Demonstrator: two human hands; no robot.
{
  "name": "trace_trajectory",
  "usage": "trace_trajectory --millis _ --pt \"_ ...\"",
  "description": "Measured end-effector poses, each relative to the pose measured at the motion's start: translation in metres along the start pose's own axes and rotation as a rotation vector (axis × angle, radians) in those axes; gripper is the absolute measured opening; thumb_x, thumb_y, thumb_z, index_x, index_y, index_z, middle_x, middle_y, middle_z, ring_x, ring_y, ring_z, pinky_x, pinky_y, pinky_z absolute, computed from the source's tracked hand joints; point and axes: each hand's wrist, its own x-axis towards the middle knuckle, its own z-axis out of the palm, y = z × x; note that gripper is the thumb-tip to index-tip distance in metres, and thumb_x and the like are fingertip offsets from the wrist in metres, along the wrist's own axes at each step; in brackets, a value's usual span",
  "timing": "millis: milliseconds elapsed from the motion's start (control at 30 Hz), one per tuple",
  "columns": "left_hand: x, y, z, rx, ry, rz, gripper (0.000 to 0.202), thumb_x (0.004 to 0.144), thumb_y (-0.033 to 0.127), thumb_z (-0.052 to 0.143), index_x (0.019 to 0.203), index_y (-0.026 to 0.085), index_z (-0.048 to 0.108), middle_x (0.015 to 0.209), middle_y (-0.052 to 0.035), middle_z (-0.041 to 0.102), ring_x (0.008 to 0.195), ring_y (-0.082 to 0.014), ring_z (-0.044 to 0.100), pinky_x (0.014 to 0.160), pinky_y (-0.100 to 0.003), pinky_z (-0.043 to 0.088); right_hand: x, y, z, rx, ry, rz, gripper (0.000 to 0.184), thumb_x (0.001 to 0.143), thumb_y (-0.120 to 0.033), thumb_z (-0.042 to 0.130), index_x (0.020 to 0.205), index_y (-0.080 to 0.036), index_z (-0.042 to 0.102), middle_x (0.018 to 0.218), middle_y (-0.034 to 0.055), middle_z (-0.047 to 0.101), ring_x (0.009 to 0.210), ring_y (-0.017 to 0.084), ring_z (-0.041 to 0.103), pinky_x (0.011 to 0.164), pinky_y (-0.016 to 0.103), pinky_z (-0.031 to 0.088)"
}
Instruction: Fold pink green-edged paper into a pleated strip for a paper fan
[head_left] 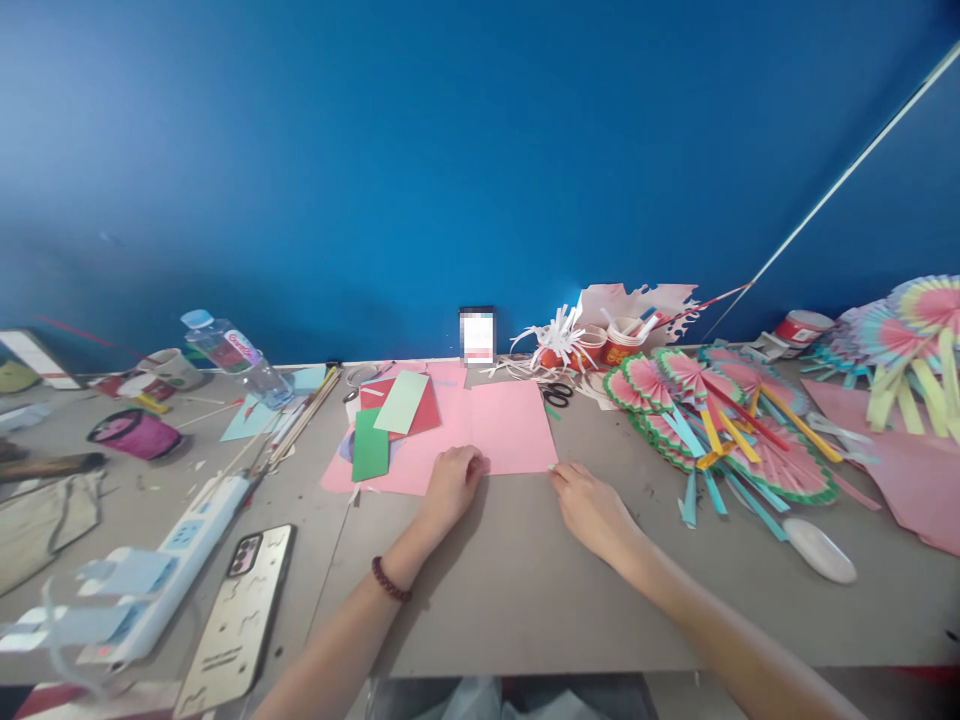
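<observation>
A pink sheet of paper (513, 428) lies flat on the grey table in front of me. At its lower left corner is my left hand (452, 482), fingers curled and closed on the edge. My right hand (583, 497) pinches the lower right corner between thumb and fingers. Under and left of this sheet lies a larger pink sheet (442, 455). On that rest a dark green paper piece (370, 446), a pale green piece (403, 402) and a red piece (425, 408). Black-handled scissors (557, 394) lie just beyond the sheet's right edge.
Pleated paper fans (712, 400) with ribbon strips spread at right, near a white oval object (820, 550). Paper cups (622, 338) stand by the blue wall. At left are a power strip (176, 550), a phone (238, 620), a tilted water bottle (238, 352) and a pink pouch (139, 434).
</observation>
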Motion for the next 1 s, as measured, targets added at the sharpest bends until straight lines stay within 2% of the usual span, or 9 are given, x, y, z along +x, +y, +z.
trace_trajectory --millis 133,267,367,467,633,767,867,1000 --pt "-0.003 0.001 0.001 0.152 0.011 0.081 0.015 0.093 0.020 0.046 0.087 0.018 0.059 0.083 -0.0043 0.063 0.080 -0.0194 0.056 0.073 -0.032 0.041 -0.001 0.000 0.001 -0.015 0.019 -0.006 0.035 0.083 0.001 0.041 0.104 -0.010 0.066 0.107 0.0115 0.064 0.103 0.021 0.057 0.080 0.027 0.049" --pt "-0.006 0.003 0.005 0.321 0.008 0.234 0.018 0.091 0.010 0.045 0.095 0.018 0.060 0.094 -0.0063 0.060 0.087 -0.0213 0.052 0.075 -0.033 0.043 -0.001 -0.001 0.002 -0.037 0.029 -0.008 0.034 0.082 0.002 0.042 0.102 -0.012 0.066 0.107 0.0109 0.064 0.101 0.020 0.057 0.077 0.025 0.048" --pt "-0.009 0.008 0.009 0.433 -0.040 0.323 0.021 0.088 0.004 0.046 0.096 0.017 0.060 0.094 -0.0064 0.059 0.087 -0.0211 0.052 0.077 -0.033 0.043 -0.001 -0.002 0.000 -0.044 0.006 0.005 0.034 0.082 0.001 0.042 0.103 -0.012 0.065 0.108 0.0109 0.064 0.102 0.021 0.057 0.076 0.026 0.048" --pt "-0.016 0.017 0.009 0.522 -0.076 0.362 0.019 0.088 0.005 0.047 0.095 0.015 0.061 0.091 -0.0074 0.059 0.086 -0.0218 0.053 0.077 -0.034 0.043 -0.001 -0.003 -0.003 -0.043 -0.009 0.010 0.034 0.082 0.000 0.042 0.104 -0.012 0.065 0.109 0.0109 0.064 0.102 0.021 0.058 0.077 0.026 0.048" --pt "-0.035 0.038 0.008 0.566 -0.060 0.295 0.029 0.085 0.004 0.046 0.110 0.011 0.060 0.099 -0.0119 0.059 0.087 -0.0235 0.054 0.079 -0.039 0.043 -0.001 -0.004 -0.006 -0.056 -0.016 0.008 0.033 0.083 -0.001 0.043 0.106 -0.011 0.065 0.110 0.0110 0.065 0.105 0.022 0.058 0.078 0.026 0.048" --pt "-0.047 0.056 0.014 0.562 -0.046 0.197 0.047 0.081 0.021 0.053 0.124 0.002 0.054 0.113 -0.0208 0.056 0.106 -0.0331 0.050 0.089 -0.048 0.039 -0.002 -0.005 -0.004 -0.079 -0.009 0.007 0.034 0.084 -0.002 0.042 0.107 -0.012 0.065 0.112 0.0110 0.065 0.105 0.022 0.059 0.078 0.026 0.049" --pt "-0.050 0.062 0.020 0.572 -0.061 0.154 0.052 0.083 0.024 0.048 0.132 0.004 0.049 0.118 -0.0217 0.054 0.112 -0.0361 0.047 0.088 -0.050 0.040 -0.002 -0.005 -0.003 -0.086 -0.001 0.016 0.035 0.085 -0.002 0.042 0.110 -0.012 0.065 0.114 0.0115 0.065 0.106 0.021 0.059 0.078 0.025 0.049" --pt "-0.049 0.064 0.021 0.585 -0.068 0.143 0.054 0.083 0.026 0.047 0.132 0.003 0.048 0.119 -0.0222 0.054 0.114 -0.0371 0.046 0.092 -0.051 0.039 -0.002 -0.007 -0.004 -0.065 0.009 0.028 0.033 0.086 -0.004 0.042 0.109 -0.013 0.066 0.112 0.0111 0.066 0.105 0.020 0.061 0.080 0.025 0.050"
